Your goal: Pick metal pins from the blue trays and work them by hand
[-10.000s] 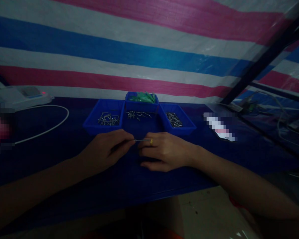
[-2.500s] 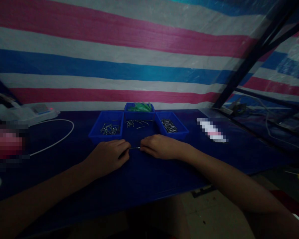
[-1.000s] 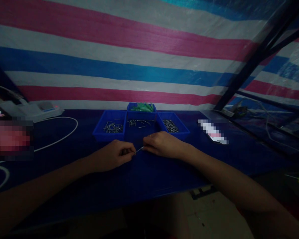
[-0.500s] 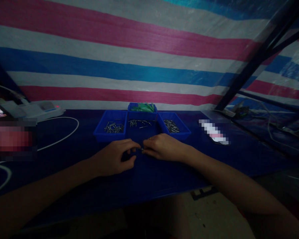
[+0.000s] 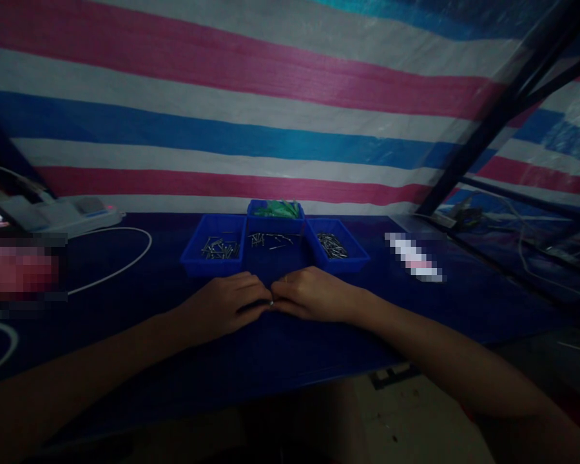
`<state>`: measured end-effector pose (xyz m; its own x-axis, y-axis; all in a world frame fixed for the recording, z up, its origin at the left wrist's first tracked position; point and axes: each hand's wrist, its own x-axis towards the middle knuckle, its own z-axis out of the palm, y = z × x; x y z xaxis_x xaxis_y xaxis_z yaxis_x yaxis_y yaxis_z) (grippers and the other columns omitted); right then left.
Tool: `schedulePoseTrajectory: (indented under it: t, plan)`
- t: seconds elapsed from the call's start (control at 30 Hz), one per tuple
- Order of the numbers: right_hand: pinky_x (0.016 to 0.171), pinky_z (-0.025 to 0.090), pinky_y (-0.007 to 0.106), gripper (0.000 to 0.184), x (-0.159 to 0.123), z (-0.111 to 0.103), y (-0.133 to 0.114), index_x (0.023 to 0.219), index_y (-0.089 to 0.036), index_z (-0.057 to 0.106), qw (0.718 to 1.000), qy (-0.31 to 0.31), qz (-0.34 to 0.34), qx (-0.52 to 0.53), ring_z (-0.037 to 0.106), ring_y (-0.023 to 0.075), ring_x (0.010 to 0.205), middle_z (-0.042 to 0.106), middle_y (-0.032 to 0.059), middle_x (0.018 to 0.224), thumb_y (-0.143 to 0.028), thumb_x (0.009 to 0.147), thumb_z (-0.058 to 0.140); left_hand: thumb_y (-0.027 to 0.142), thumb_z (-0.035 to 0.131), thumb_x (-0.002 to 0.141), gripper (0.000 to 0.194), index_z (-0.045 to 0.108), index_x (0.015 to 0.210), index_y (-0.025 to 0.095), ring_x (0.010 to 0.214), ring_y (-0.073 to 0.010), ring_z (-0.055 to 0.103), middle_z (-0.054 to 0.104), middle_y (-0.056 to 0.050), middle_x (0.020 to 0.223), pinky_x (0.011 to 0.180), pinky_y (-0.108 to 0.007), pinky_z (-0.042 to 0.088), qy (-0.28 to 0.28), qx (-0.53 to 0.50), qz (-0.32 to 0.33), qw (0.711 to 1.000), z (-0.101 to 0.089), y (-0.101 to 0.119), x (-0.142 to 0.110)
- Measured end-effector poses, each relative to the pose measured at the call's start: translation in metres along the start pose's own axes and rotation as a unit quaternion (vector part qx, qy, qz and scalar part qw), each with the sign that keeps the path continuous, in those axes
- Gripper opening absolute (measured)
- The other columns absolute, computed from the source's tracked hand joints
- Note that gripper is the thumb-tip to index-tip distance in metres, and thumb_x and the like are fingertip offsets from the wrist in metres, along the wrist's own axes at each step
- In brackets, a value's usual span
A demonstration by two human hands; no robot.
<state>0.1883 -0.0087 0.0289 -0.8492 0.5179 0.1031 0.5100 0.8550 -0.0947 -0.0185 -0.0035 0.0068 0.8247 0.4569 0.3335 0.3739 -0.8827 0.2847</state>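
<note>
My left hand [image 5: 236, 301] and my right hand [image 5: 314, 294] meet fingertip to fingertip above the blue table [image 5: 290, 357]. Both are closed in a pinch on a small shiny metal piece [image 5: 271, 303], mostly hidden by the fingers. Past my left hand stands a blue bin [image 5: 193, 263] with several short metal pins [image 5: 221, 249]. Beyond my right hand is another blue bin [image 5: 352, 264] holding many slim metal pins [image 5: 332, 245]. Between these bins, more thin metal pieces [image 5: 273, 240] lie loose on the table.
A third blue bin [image 5: 276, 225] with green plastic [image 5: 281, 208] stands at the back. White devices [image 5: 75, 216] and a white cable [image 5: 138, 261] lie to the left. A blurred-out flat item [image 5: 414, 256] rests at right. Striped sheeting [image 5: 251, 142] hangs behind the table.
My left fingers have closed: thumb and fingertips now come together at the metal piece. Both hands have shifted slightly lower and nearer to me, touching each other. The bins have not moved.
</note>
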Motion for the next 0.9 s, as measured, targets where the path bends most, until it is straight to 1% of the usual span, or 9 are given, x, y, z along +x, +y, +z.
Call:
schedulePoseTrajectory:
  t: [0.07,0.17,0.27,0.33,0.37,0.53,0.7,0.8,0.9]
  plan:
    - [0.058,0.035,0.022,0.022,0.0,0.001,0.0,0.083,-0.015,0.054,1.0,-0.003,0.001,0.005,0.052,0.0105,0.063,0.058,0.0015,0.072,-0.032,0.089,0.042,0.018,0.045,0.084,0.012,0.054,0.091,0.018,0.082,-0.012,0.054,0.058,-0.002,0.087,0.073,-0.023,0.042,-0.014,-0.014,-0.001,1.0,-0.002,0.003,0.001]
    - [0.059,0.036,0.023,0.025,0.001,0.002,0.002,0.084,-0.015,0.055,1.0,-0.006,0.008,0.008,0.054,0.011,0.064,0.059,0.0021,0.073,-0.035,0.09,0.042,0.013,0.047,0.077,0.009,0.051,0.084,0.017,0.079,-0.0127,0.053,0.056,-0.001,0.084,0.07,-0.024,0.042,-0.03,-0.016,-0.022,0.999,-0.002,0.005,0.002]
    - [0.059,0.036,0.023,0.026,0.0,-0.001,0.003,0.087,-0.014,0.056,1.0,-0.002,0.015,-0.003,0.055,0.0115,0.065,0.06,0.0031,0.074,-0.036,0.09,0.042,0.012,0.047,0.075,0.01,0.047,0.083,0.018,0.086,-0.0141,0.052,0.056,-0.003,0.091,0.075,-0.026,0.042,-0.004,-0.018,-0.051,0.999,-0.002,0.003,0.003]
    - [0.059,0.037,0.023,0.027,-0.001,-0.004,0.003,0.089,-0.014,0.056,1.0,0.001,0.014,-0.01,0.055,0.0118,0.065,0.06,0.0037,0.073,-0.036,0.089,0.042,0.013,0.047,0.074,0.01,0.046,0.083,0.018,0.091,-0.0151,0.051,0.055,-0.004,0.097,0.079,-0.027,0.041,0.009,-0.016,-0.063,0.998,-0.002,0.002,0.003]
    - [0.06,0.037,0.024,0.027,-0.002,-0.005,0.003,0.09,-0.013,0.056,1.0,0.002,0.011,-0.009,0.055,0.0118,0.065,0.06,0.004,0.074,-0.037,0.089,0.042,0.014,0.046,0.075,0.009,0.046,0.083,0.018,0.089,-0.0152,0.052,0.055,-0.004,0.096,0.078,-0.027,0.041,0.006,-0.012,-0.07,0.997,-0.002,0.002,0.003]
    - [0.062,0.038,0.023,0.03,-0.002,-0.008,0.0,0.099,-0.014,0.055,1.0,0.004,-0.012,0.026,0.056,0.012,0.07,0.062,0.0046,0.08,-0.038,0.09,0.039,0.021,0.046,0.077,0.005,0.047,0.08,0.018,0.068,-0.0132,0.052,0.053,0.0,0.075,0.061,-0.025,0.039,-0.031,0.032,-0.099,0.994,-0.001,0.002,0.001]
    - [0.06,0.036,0.023,0.028,-0.002,-0.007,0.0,0.092,-0.014,0.056,1.0,0.013,-0.013,0.003,0.053,0.0109,0.065,0.059,0.0024,0.075,-0.035,0.091,0.037,0.021,0.043,0.08,0.007,0.049,0.081,0.018,0.069,-0.0137,0.053,0.053,0.0,0.073,0.062,-0.025,0.038,-0.021,0.073,-0.093,0.993,0.001,0.0,0.001]
    - [0.058,0.034,0.024,0.025,-0.002,-0.007,0.001,0.086,-0.015,0.055,1.0,0.014,0.002,-0.022,0.051,0.0104,0.061,0.057,0.0016,0.071,-0.03,0.091,0.036,0.021,0.042,0.081,0.009,0.051,0.082,0.018,0.07,-0.0134,0.053,0.055,0.0,0.073,0.062,-0.024,0.038,-0.017,0.085,-0.085,0.993,0.001,0.0,0.001]
    - [0.058,0.033,0.024,0.024,-0.002,-0.007,0.002,0.085,-0.015,0.054,0.999,0.018,0.018,-0.024,0.049,0.01,0.06,0.057,0.0015,0.07,-0.027,0.091,0.036,0.023,0.042,0.082,0.012,0.053,0.086,0.018,0.069,-0.0129,0.054,0.057,-0.001,0.074,0.061,-0.024,0.038,-0.009,0.089,-0.095,0.991,0.0,0.001,0.001]
